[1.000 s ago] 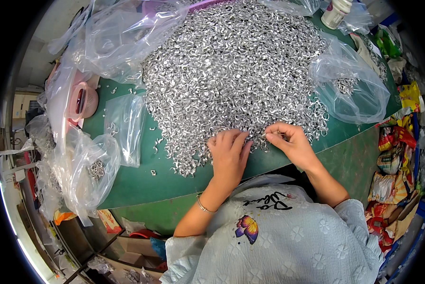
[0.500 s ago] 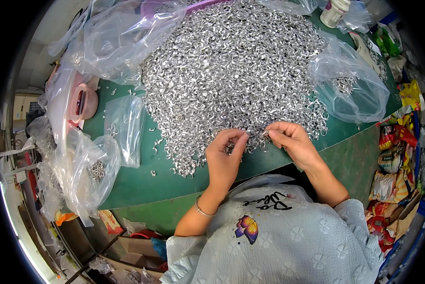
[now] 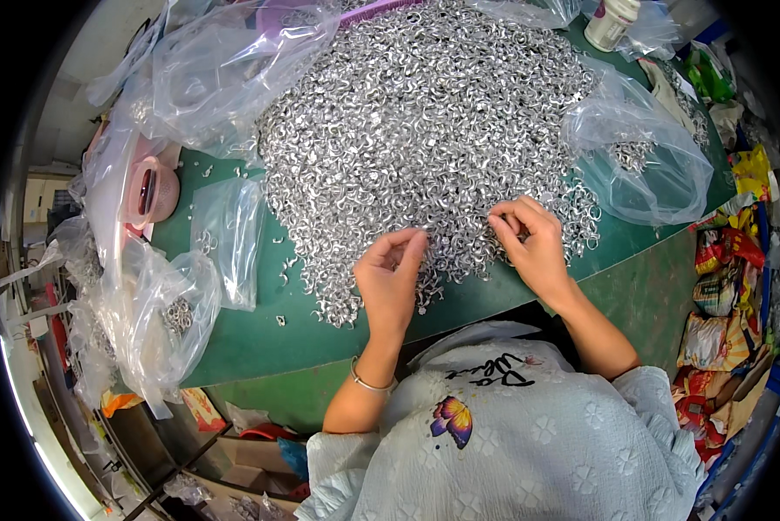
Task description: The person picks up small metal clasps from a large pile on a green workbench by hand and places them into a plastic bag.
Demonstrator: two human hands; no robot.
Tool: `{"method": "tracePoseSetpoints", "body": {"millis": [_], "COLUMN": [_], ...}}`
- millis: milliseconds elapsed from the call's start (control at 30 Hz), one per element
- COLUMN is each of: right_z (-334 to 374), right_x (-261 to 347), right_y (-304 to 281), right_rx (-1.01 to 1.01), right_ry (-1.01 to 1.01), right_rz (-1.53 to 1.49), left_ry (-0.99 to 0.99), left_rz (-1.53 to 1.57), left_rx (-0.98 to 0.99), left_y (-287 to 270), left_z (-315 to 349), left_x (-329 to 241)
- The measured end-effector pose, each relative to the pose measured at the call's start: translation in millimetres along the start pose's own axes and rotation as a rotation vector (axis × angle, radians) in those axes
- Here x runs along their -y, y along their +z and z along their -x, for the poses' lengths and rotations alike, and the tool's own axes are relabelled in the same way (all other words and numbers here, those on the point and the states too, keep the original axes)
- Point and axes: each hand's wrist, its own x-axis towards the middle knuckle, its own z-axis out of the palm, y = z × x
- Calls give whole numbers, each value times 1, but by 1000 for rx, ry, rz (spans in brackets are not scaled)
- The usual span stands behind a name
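Countless shiny curled metal rings (image 3: 425, 148) under two pinching hands (image 3: 390, 282).

A green table (image 3: 260, 334) carries clear plastic bags: a large crumpled one (image 3: 225, 65) at the far left, a small flat one (image 3: 225, 239) nearer, another (image 3: 642, 148) at the right. A pink dish (image 3: 151, 191) sits at the left edge, a white bottle (image 3: 610, 22) at the far right corner. Colourful wrappers (image 3: 724, 286) pile beside the table.

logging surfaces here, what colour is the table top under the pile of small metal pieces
Green, a plain flat table top; the pile of small metal pieces on it is silvery. Best seen in the head view.
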Motion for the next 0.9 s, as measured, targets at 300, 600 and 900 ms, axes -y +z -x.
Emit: {"method": "tracePoseSetpoints", "body": {"millis": [300,600,900], "right_z": [-13,-22,-5], "right_x": [0,8,-4], "right_y": [-15,-18,-42], "right_rx": [-6,304,403], "right_ry": [-57,521,574], "right_rz": [146,-992,-1213], "left_ry": [445,592,544], "left_rz": [-564,-572,-564], "left_rx": [-111,-2,110], "left_y": [-4,11,18], "left_z": [-15,-16,-8], "left_x": [6,-1,-6]}}
